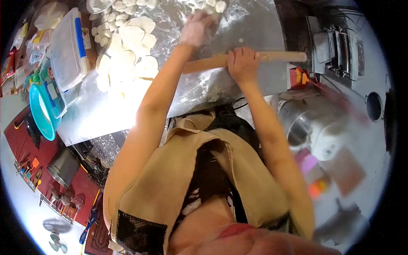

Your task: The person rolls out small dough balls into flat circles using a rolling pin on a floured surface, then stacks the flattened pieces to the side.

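My right hand (243, 63) is closed around a wooden rolling pin (282, 56), which lies slantwise across the floured metal table (187, 102). Ahead of it my left hand (196, 30) reaches over the table, slightly blurred, with its fingers stretched toward small dough balls (220, 7) at the far edge of view. Flattened dough rounds (131, 36) lie overlapping to the left of my left forearm, some washed out by glare. More small dough pieces (104, 32) are clustered beyond and beside them.
A clear plastic box with a blue clip (68, 49) stands on the table's left side, near a turquoise basin (42, 112). To the right are a machine with metal rollers (343, 51) and a large metal pot (297, 123). A metal pot (63, 167) stands at lower left.
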Tool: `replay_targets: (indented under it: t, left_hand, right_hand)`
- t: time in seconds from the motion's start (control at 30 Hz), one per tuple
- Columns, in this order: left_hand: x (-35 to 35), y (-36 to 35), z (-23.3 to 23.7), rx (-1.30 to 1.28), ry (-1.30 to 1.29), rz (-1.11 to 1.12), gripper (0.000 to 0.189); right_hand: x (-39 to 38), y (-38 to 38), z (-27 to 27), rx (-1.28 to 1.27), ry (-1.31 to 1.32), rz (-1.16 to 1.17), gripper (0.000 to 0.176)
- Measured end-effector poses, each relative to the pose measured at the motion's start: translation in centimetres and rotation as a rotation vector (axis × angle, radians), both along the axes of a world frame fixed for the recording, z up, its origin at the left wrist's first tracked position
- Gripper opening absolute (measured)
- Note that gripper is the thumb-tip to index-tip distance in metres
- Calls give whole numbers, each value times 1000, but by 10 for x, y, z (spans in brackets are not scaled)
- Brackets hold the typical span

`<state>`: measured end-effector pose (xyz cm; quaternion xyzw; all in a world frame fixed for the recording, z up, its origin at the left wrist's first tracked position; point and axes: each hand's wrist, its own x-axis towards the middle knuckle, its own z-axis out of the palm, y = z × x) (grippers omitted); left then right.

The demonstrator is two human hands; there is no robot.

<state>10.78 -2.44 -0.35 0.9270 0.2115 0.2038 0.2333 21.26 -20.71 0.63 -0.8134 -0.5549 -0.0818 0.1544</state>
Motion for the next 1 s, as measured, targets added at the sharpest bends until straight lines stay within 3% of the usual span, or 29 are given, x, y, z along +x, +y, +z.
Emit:
replay_targets:
  t: [0.07, 0.17, 0.27, 0.3, 0.33, 0.4, 0.47, 0.6, 0.67, 0.7, 0.8, 0.83, 0.93, 1.0]
  left_hand:
    - [-18, -32, -1, -352, 32, 363, 30]
    - [-16, -54, 6, -419, 200, 385, 23]
    - [4, -5, 10, -657, 397, 241, 24]
    - [-1, 1, -8, -706, 346, 193, 28]
    - [-12, -4, 1, -699, 344, 190, 28]
    - [-44, -29, 15, -732, 305, 346, 29]
    - [-46, -30, -1, -774, 319, 354, 28]
    - [-24, -1, 2, -547, 428, 294, 20]
    - [-32, 14, -18, -656, 482, 158, 28]
    - [-45, 1, 1, -689, 539, 209, 26]
    - [-64, -33, -7, -807, 331, 371, 25]
    - [-51, -30, 8, -689, 409, 319, 26]
    - [-28, 7, -2, -699, 558, 192, 29]
    - [-46, 3, 7, -598, 494, 164, 28]
  right_hand:
    - [-15, -4, 1, -56, 13, -104, 18]
    - [-4, 43, -16, -6, 17, -179, 18]
    - [14, 85, 11, 48, 135, -52, 23]
    - [13, 85, 13, -93, 196, -84, 24]
    - [10, 86, 12, -232, 260, -118, 25]
    - [-12, 44, 3, -255, 145, -100, 26]
    - [-22, 23, -1, -86, 72, -67, 26]
    - [7, 88, -15, -48, 150, 26, 28]
    - [1, 91, -2, -345, 274, -38, 26]
    - [-9, 60, -6, -126, 64, 78, 23]
    - [-29, 22, 1, -65, 58, 24, 22]
    - [-23, 38, -5, -78, 62, 23, 22]
    - [-10, 86, -18, 69, 202, 140, 22]
    - [-17, 84, -8, -176, 144, 64, 19]
